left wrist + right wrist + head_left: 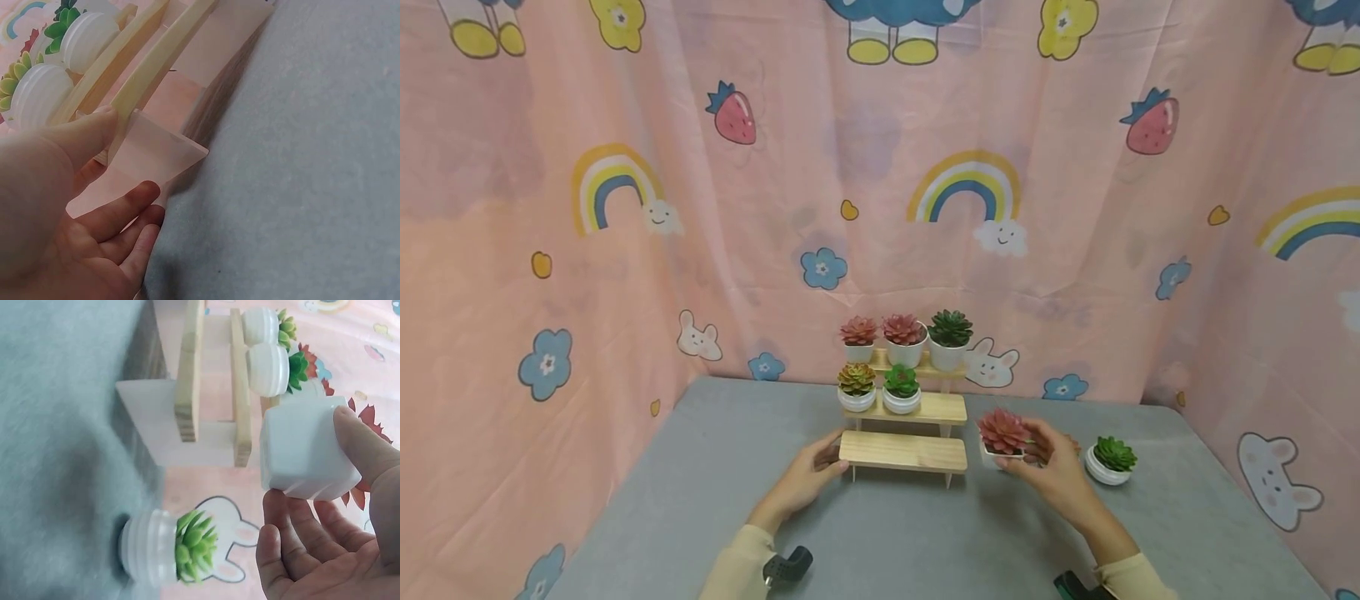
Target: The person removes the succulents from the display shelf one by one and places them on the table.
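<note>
My right hand (1052,462) holds a red succulent (1003,431) in a squarish white pot (309,449), raised just right of the tiered wooden stand (904,451). The thumb presses one side of that pot and the fingers the other. At the stand's left end, my left hand (808,473) grips the lowest board (140,78), thumb on the wood, other fingers beside the pale translucent leg (156,147). Two reddish succulents and a dark green one (951,330) stand on the top tier. A yellowish succulent (857,380) and a green one (901,382) occupy the middle tier's left part.
On the grey table (715,483), a green succulent (1114,454) in a round white pot stands right of my right hand. An orange bit of another plant (1074,445) peeks out behind that hand. A pink patterned curtain (880,167) hangs behind the table.
</note>
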Available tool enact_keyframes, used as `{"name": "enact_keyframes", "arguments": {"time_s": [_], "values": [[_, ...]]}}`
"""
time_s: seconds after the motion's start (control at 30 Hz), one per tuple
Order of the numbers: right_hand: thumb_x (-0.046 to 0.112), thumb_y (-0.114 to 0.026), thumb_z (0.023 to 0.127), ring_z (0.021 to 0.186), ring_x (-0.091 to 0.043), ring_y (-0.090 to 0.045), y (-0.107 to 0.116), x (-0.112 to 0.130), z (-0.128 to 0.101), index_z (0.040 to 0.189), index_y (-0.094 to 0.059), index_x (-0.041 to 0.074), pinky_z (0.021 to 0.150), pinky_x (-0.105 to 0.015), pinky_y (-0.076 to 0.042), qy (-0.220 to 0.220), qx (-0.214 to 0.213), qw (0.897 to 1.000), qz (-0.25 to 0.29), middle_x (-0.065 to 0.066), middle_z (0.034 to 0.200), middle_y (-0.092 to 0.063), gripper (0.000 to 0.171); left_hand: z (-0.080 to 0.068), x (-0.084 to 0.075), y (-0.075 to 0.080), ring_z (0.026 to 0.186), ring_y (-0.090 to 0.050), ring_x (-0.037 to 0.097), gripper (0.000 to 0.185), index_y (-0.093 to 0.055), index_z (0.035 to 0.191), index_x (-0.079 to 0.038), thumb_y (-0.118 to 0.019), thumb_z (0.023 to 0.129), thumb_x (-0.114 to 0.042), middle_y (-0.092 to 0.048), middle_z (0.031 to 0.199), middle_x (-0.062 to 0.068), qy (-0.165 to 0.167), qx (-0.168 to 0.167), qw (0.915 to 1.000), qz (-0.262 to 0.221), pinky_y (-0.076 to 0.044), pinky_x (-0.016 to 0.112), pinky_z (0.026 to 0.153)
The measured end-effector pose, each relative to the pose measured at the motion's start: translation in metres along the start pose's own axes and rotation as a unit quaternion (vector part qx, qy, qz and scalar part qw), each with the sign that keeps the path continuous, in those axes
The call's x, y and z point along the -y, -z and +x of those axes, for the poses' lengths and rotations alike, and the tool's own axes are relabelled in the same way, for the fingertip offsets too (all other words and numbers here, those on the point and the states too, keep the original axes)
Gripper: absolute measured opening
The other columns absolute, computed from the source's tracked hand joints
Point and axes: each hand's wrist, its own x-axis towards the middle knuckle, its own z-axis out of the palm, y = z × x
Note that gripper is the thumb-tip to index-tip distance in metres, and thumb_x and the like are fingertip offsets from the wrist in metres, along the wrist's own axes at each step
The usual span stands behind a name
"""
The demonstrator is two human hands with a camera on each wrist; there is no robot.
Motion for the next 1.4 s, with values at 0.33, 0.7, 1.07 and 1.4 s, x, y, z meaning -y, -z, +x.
{"name": "enact_keyframes", "arguments": {"time_s": [0.33, 0.7, 1.07, 1.4], "values": [[0.011, -0.078, 0.089, 0.100, 0.014, -0.054, 0.012, -0.019, -0.009, 0.142, -0.046, -0.007, 0.083, -0.015, -0.053, -0.018, 0.010, 1.000, 0.017, -0.028, 0.137, -0.057, 0.064, 0.002, 0.000, -0.001, 0.131, -0.056, 0.042, 0.063, -0.035, 0.156, -0.001, -0.061, 0.102, -0.022, -0.060, 0.138, 0.028, -0.004, 0.002, 1.0000, -0.007, -0.039, 0.060, 0.114], [0.013, -0.079, 0.089, 0.101, 0.006, -0.061, 0.024, -0.040, -0.012, 0.143, -0.043, -0.009, 0.082, -0.016, -0.056, -0.071, 0.030, 0.997, 0.020, -0.032, 0.142, -0.052, 0.069, 0.003, -0.004, -0.004, 0.131, -0.056, 0.042, 0.062, -0.035, 0.156, 0.000, -0.060, 0.102, -0.021, -0.060, 0.137, 0.028, -0.003, 0.002, 1.0000, -0.003, -0.041, 0.059, 0.114], [0.015, -0.076, 0.091, 0.124, -0.042, -0.061, 0.028, -0.059, -0.011, 0.143, -0.040, -0.012, 0.089, -0.032, -0.060, -0.097, 0.099, 0.990, 0.004, -0.035, 0.142, -0.051, 0.069, 0.001, 0.001, -0.002, 0.131, -0.056, 0.040, 0.064, -0.034, 0.156, -0.001, -0.060, 0.103, -0.024, -0.059, 0.139, 0.027, -0.003, 0.007, 1.0000, -0.003, -0.041, 0.059, 0.114], [0.015, -0.080, 0.086, 0.109, -0.016, -0.067, 0.024, -0.062, -0.011, 0.136, -0.042, -0.012, 0.083, -0.026, -0.058, -0.092, 0.123, 0.988, 0.006, -0.030, 0.132, -0.057, 0.068, 0.000, 0.000, 0.001, 0.131, -0.056, 0.040, 0.064, -0.036, 0.156, -0.003, -0.061, 0.102, -0.025, -0.060, 0.138, 0.026, 0.002, 0.000, 1.0000, -0.002, -0.040, 0.060, 0.114]]}}
